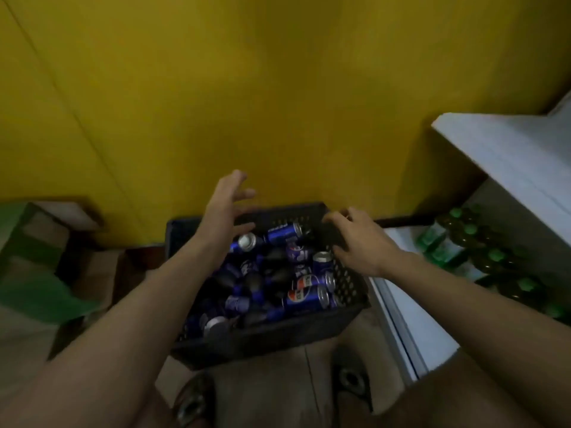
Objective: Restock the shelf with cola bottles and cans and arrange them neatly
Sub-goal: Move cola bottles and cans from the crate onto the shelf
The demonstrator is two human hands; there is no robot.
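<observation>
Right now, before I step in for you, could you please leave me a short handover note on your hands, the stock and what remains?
Left hand: open, fingers spread, above the far left side of the crate, holding nothing.
Right hand: open over the crate's right rim, holding nothing; contact with the rim is unclear.
The crate holds cola cans and dark cola bottles, lying jumbled.
The white shelf is to the right, with green-capped bottles on its lower level.
Done: no cola visible on the shelf.
Left: move everything over and line it up.
</observation>
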